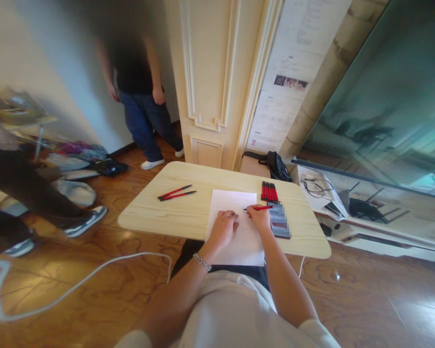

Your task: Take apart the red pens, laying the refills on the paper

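A white sheet of paper (239,246) lies on the pale wooden table (148,212) in front of me. My left hand (224,227) rests on the paper with its fingers loosely bent and apart, holding nothing. In my right hand (259,218) is a red pen (264,208), its dark tip pointing left just over or on the paper; whether it touches cannot be made out. Close to the right hand lies a dark phone (281,234), its screen pixelated. Beyond it sits a neat row of several red and black pens (269,191).
Two more red and black pens (177,193) lie on the table's left part. A person (139,96) stands beyond the table, and another person's leg (50,203) is at left. A white cable (94,280) crosses the floor. A black bag (277,166) and a large screen (380,101) are at right.
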The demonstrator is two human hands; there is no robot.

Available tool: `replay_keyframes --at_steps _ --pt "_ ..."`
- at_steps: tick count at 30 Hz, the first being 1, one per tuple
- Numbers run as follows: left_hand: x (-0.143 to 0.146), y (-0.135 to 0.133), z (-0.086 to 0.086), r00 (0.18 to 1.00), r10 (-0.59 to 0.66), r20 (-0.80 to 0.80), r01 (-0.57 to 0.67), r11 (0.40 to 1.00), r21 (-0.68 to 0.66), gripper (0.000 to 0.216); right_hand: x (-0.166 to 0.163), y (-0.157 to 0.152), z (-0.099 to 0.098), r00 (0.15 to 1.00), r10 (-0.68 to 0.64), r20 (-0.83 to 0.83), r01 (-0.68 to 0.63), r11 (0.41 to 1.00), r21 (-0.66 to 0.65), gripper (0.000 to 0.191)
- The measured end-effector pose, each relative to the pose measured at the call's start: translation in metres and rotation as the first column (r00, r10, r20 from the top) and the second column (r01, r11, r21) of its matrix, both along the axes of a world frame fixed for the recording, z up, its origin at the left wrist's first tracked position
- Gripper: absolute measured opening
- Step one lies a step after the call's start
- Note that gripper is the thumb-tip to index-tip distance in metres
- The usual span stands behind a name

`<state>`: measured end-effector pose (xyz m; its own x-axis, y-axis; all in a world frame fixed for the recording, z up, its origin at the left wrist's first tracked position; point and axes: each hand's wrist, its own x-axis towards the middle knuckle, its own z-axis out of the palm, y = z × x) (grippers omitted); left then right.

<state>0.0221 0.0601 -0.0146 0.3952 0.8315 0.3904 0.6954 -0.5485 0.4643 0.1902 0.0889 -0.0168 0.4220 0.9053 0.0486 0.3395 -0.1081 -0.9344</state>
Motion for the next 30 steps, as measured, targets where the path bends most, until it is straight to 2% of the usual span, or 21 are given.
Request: replay_keyframes --at_steps 5,30 --pt "0.0 0.0003 -0.0008 1.0 -0.006 0.003 0.006 1.0 0.005 0.026 0.0 0.0024 -0.0051 1.0 -0.005 0.003 0.006 1.0 -0.006 0.025" --pt "0.0005 0.0012 0.0 1.0 -0.008 0.021 0.008 1.0 -0.004 0.026 0.0008 0.003 -0.0034 0.996 -0.047 0.079 0.049 0.999 -0.02 0.023"
